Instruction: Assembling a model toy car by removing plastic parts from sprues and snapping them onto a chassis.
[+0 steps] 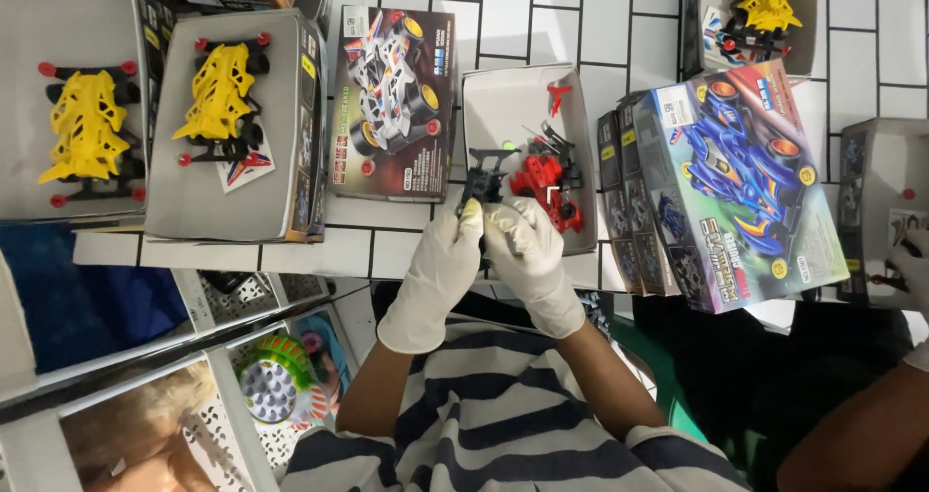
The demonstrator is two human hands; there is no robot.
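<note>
while gripped together, left hand (447, 250) and right hand (527, 245) on black chassis (482, 178).

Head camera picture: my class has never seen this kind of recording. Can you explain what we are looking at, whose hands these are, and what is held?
There is one view, from a camera worn on a person's head, looking down over their striped shirt at their own hands. Both wear white gloves. The left hand and the right hand together grip a black toy car chassis. Just beyond it an open box holds red car parts. On the white tiled surface lie more kits: a closed box picturing a white racer, a box picturing a blue racer, and open boxes with yellow car bodies. The gloved hand at the right edge belongs to another person.
</note>
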